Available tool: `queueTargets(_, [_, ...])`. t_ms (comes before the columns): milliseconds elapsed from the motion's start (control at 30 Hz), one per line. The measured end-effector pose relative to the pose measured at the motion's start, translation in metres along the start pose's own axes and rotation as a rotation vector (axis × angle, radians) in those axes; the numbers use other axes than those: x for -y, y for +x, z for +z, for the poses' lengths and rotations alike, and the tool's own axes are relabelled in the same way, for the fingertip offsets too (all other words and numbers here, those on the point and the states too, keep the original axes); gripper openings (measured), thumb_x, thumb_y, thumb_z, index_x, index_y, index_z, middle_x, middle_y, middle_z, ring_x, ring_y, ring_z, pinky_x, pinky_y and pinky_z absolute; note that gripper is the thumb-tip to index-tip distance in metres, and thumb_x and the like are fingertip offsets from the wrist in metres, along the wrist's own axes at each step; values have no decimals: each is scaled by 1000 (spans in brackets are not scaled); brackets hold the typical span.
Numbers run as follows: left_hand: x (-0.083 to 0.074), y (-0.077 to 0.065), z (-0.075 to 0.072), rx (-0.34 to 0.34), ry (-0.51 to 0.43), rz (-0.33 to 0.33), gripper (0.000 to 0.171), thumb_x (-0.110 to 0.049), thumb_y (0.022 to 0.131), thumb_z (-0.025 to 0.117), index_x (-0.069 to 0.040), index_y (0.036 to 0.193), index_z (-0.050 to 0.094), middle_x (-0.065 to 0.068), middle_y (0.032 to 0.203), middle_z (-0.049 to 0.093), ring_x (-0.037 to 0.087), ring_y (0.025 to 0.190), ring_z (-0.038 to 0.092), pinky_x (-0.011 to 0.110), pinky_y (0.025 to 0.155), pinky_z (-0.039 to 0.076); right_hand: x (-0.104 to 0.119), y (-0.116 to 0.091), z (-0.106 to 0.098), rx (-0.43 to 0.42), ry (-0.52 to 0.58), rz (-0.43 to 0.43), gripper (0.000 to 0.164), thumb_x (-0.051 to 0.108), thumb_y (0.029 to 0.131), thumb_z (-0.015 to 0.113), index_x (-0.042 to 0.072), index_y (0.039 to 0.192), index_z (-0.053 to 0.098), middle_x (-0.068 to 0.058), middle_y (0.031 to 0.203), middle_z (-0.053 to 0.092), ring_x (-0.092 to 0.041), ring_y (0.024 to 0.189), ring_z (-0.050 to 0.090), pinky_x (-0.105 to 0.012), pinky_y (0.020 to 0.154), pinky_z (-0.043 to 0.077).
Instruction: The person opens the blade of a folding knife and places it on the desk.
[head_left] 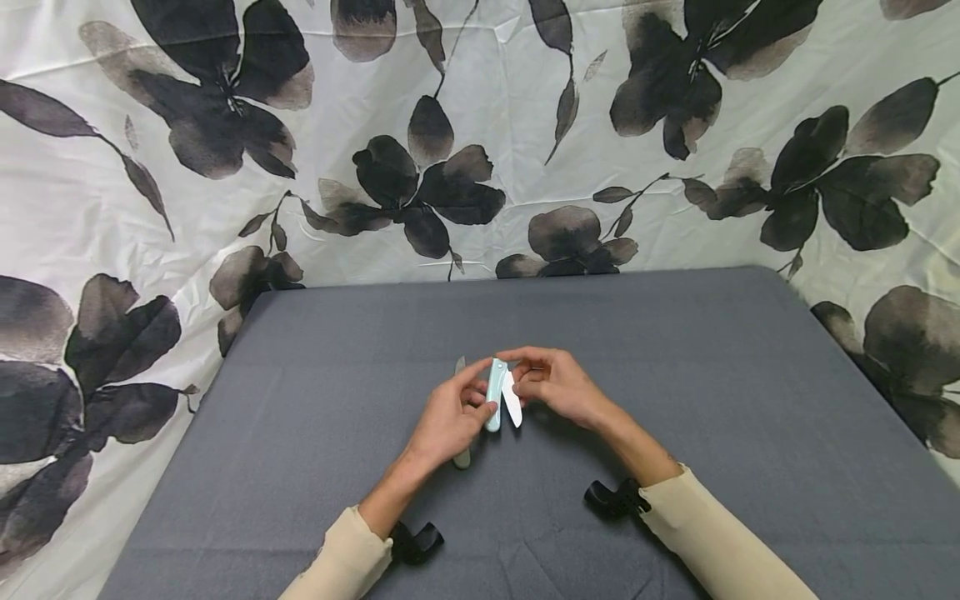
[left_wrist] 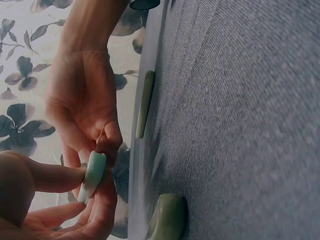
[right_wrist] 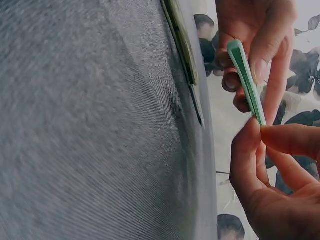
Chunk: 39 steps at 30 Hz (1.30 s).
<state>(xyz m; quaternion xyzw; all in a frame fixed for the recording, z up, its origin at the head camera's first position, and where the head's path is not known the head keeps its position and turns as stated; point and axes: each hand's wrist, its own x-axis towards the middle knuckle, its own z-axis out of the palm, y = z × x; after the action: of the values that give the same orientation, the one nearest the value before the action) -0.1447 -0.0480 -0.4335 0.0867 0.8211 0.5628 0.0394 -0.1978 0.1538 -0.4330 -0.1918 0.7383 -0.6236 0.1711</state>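
Observation:
A pale mint folding knife (head_left: 495, 393) is partly open, its white blade (head_left: 513, 400) angled out from the handle. My left hand (head_left: 452, 417) holds the handle between thumb and fingers. On the other side, my right hand (head_left: 558, 387) pinches the blade, with its index finger reaching the top end of the handle. In the right wrist view the handle's green slot (right_wrist: 245, 75) faces the camera. Below my left hand, a darker green knife (head_left: 462, 459) lies on the table, its blade pointing away; the hand covers its middle.
A grey cloth-covered table (head_left: 660, 333) spreads around both hands. In the left wrist view, a slim green piece (left_wrist: 145, 105) lies on the cloth beyond the nearer green handle (left_wrist: 170, 217). A floral sheet (head_left: 465, 50) hangs behind the table's far edge.

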Motion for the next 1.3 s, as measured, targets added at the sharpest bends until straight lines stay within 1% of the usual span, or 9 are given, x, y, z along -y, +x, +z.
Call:
queueTargets(67, [0, 1, 0, -5, 3, 0, 63, 2, 94, 68, -12, 153, 51, 18, 117, 67, 15, 86, 66, 22, 67, 53, 0, 0, 1, -22, -14, 8, 48, -4, 95, 63, 3, 142, 62, -21, 105, 68, -14, 82, 70, -43, 77, 62])
queueTargets(167, [-1, 2, 1, -23, -4, -1, 64, 3, 93, 69, -12, 153, 52, 18, 117, 68, 15, 87, 67, 21, 68, 54, 0, -1, 3, -53, -29, 10, 50, -1, 97, 64, 5, 146, 59, -22, 107, 68, -16, 85, 70, -43, 79, 62])
queueTargets(233, [-2, 2, 1, -39, -17, -1, 64, 4, 93, 69, -12, 153, 52, 18, 117, 68, 17, 89, 68, 21, 69, 54, 0, -1, 3, -68, -25, 12, 50, -1, 97, 64, 4, 146, 57, -23, 107, 67, -17, 86, 71, -43, 79, 62])
queueTargets(367, [-2, 2, 1, -69, -35, -3, 65, 4, 92, 70, -12, 153, 51, 18, 117, 68, 19, 91, 70, 22, 70, 55, -1, -1, 5, -92, -23, 31, 45, 1, 96, 68, 0, 140, 59, -20, 103, 69, -15, 83, 71, -40, 79, 63])
queueTargets(467, [-1, 1, 2, -76, -45, -7, 66, 2, 92, 71, -12, 153, 50, 18, 117, 69, 20, 92, 71, 22, 70, 54, -3, -2, 7, -102, -24, 45, 42, 1, 94, 71, -3, 134, 59, -19, 101, 70, -13, 80, 71, -37, 76, 63])
queueTargets(667, [1, 0, 3, -69, -32, -6, 67, 0, 93, 73, -12, 154, 49, 17, 117, 70, 22, 94, 72, 22, 71, 54, -5, -4, 9, -118, -13, 52, 39, -2, 93, 70, -6, 130, 60, -25, 101, 72, -13, 77, 71, -31, 72, 62])
queueTargets(967, [3, 0, 3, -57, -45, 8, 67, 0, 94, 72, -8, 155, 48, 19, 119, 69, 23, 95, 72, 21, 69, 53, -4, -4, 9, -153, -12, 74, 36, -3, 92, 70, -1, 127, 68, -17, 98, 75, -13, 76, 72, -36, 71, 63])
queueTargets(1167, [2, 0, 2, -38, -59, -8, 68, 0, 95, 71, -9, 157, 46, 19, 118, 68, 20, 92, 71, 21, 65, 51, -5, -4, 5, -158, -27, 66, 34, -2, 91, 72, -1, 125, 71, -20, 101, 76, -11, 75, 71, -35, 71, 62])
queueTargets(1300, [1, 0, 2, -28, -49, -11, 69, 1, 94, 70, -7, 158, 45, 18, 117, 68, 17, 89, 69, 20, 63, 50, -7, -4, 3, -152, -44, 67, 34, 0, 91, 73, -2, 125, 72, -22, 104, 75, -10, 76, 70, -32, 69, 60])
